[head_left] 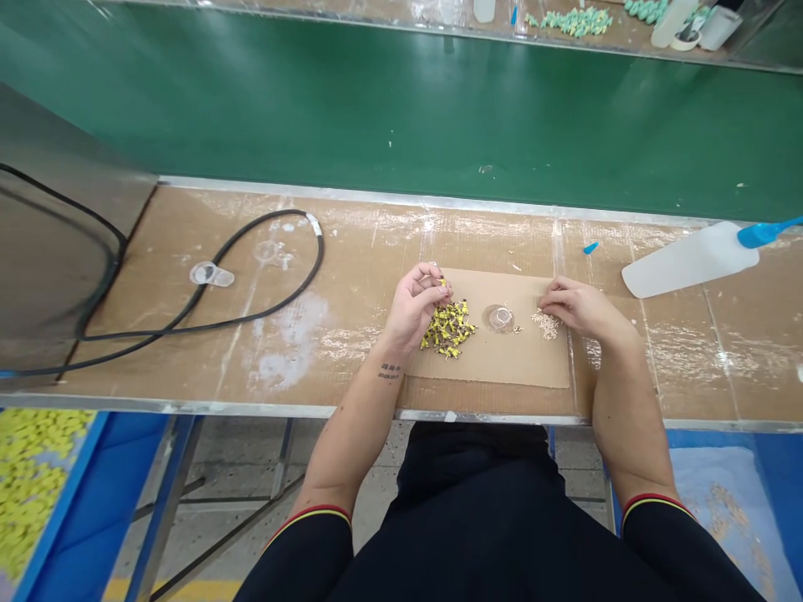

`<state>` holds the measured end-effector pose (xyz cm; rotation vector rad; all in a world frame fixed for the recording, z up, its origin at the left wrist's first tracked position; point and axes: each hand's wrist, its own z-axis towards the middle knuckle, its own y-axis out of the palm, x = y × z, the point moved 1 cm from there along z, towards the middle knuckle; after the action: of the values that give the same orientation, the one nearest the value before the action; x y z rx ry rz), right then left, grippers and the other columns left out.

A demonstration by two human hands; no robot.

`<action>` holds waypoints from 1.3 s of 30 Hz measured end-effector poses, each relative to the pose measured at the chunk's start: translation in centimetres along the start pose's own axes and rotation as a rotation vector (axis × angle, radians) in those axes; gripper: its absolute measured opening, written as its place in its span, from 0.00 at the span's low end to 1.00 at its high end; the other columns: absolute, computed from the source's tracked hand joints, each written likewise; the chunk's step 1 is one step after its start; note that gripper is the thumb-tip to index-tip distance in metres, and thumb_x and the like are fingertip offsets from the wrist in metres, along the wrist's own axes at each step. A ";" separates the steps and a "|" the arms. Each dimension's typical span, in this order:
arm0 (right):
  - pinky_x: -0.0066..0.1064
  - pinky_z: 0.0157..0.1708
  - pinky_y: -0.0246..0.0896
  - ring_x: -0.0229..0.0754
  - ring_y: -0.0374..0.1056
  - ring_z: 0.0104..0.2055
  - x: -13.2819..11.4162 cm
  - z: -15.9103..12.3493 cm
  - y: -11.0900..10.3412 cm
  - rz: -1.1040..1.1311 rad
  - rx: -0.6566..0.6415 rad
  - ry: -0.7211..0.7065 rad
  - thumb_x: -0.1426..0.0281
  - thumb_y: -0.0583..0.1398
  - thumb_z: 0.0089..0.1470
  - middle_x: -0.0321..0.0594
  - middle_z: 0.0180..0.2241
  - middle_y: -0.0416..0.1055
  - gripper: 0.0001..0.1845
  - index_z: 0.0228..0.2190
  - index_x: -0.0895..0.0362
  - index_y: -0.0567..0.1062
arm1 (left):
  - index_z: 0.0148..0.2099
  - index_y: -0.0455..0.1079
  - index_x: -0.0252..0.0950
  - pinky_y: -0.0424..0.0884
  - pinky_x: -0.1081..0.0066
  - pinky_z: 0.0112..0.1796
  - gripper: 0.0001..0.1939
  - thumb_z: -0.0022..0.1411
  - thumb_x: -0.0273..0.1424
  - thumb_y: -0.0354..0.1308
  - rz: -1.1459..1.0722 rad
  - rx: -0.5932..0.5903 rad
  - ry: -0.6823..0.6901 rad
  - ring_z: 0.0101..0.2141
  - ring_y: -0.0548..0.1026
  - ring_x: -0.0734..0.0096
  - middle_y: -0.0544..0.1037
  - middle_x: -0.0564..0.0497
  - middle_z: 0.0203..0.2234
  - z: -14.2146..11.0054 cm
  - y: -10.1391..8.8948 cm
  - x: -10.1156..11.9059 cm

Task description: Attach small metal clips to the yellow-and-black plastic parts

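Observation:
My left hand (419,303) pinches a small yellow-and-black piece (442,283) between thumb and fingertips. Just below it lies a heap of similar yellow-and-black pieces (449,330) on a flat cardboard sheet (502,368). My right hand (574,305) has its fingers bent down together at a little pile of tiny pale beige parts (547,324); whether anything sits between those fingertips is too small to see. Between the two hands stands a small clear round cup (500,318), with a few tiny pale bits beside it.
A white squeeze bottle (693,259) with a blue nozzle lies at the right, near a blue cap (590,248). A black cable (251,318) loops over the left side beside a clear plastic cup (212,274). Beyond runs a green belt (401,109). Blue bins (94,493) flank the bench.

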<state>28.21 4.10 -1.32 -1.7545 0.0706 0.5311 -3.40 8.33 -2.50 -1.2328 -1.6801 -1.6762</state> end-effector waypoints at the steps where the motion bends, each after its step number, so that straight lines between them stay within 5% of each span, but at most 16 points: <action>1: 0.36 0.40 0.65 0.47 0.75 0.43 -0.1 0.1 0.1 -0.019 -0.009 -0.003 0.68 0.57 0.65 0.44 0.42 0.76 0.13 0.36 0.54 0.82 | 0.36 0.67 0.36 0.70 0.80 0.29 0.20 0.44 0.28 0.74 0.000 0.002 0.002 0.26 0.74 0.80 0.77 0.56 0.23 0.0 0.0 0.0; 12: 0.38 0.38 0.65 0.46 0.71 0.36 -0.6 0.3 0.4 -0.010 -0.002 0.056 0.72 0.51 0.65 0.45 0.38 0.72 0.11 0.32 0.54 0.70 | 0.35 0.67 0.36 0.71 0.82 0.28 0.21 0.42 0.29 0.75 -0.010 0.008 0.008 0.26 0.75 0.81 0.78 0.56 0.23 -0.1 -0.1 0.2; 16: 0.39 0.40 0.67 0.47 0.73 0.37 0.0 -0.7 -0.9 0.086 0.048 0.004 0.70 0.54 0.64 0.46 0.38 0.74 0.11 0.33 0.55 0.75 | 0.35 0.67 0.36 0.71 0.82 0.28 0.21 0.42 0.28 0.75 -0.008 0.003 0.009 0.25 0.75 0.80 0.78 0.55 0.23 -0.3 0.0 0.4; 22: 0.40 0.40 0.68 0.49 0.76 0.39 0.8 -2.0 -1.8 0.177 -0.054 -0.051 0.61 0.64 0.60 0.45 0.38 0.80 0.11 0.37 0.54 0.84 | 0.33 0.67 0.36 0.71 0.81 0.27 0.20 0.41 0.28 0.74 -0.007 0.013 0.020 0.24 0.74 0.80 0.77 0.55 0.21 -0.1 0.2 0.5; 33: 0.39 0.42 0.66 0.49 0.74 0.39 -0.2 -0.7 -0.4 0.114 -0.139 -0.049 0.71 0.58 0.61 0.45 0.35 0.80 0.11 0.30 0.55 0.79 | 0.33 0.68 0.36 0.71 0.81 0.27 0.19 0.41 0.27 0.73 0.016 0.021 0.010 0.24 0.74 0.79 0.77 0.55 0.21 -0.1 0.3 0.4; 39: 0.37 0.38 0.64 0.46 0.71 0.34 -0.8 -1.3 -1.1 0.177 -0.117 -0.042 0.67 0.57 0.62 0.43 0.32 0.76 0.10 0.31 0.56 0.76 | 0.34 0.67 0.36 0.71 0.81 0.27 0.19 0.42 0.28 0.73 0.017 0.016 0.014 0.25 0.74 0.79 0.77 0.55 0.22 -0.1 0.2 0.4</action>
<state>28.27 2.99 0.15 -1.8606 0.1687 0.7128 -3.46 8.30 -2.02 -1.2219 -1.6665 -1.6549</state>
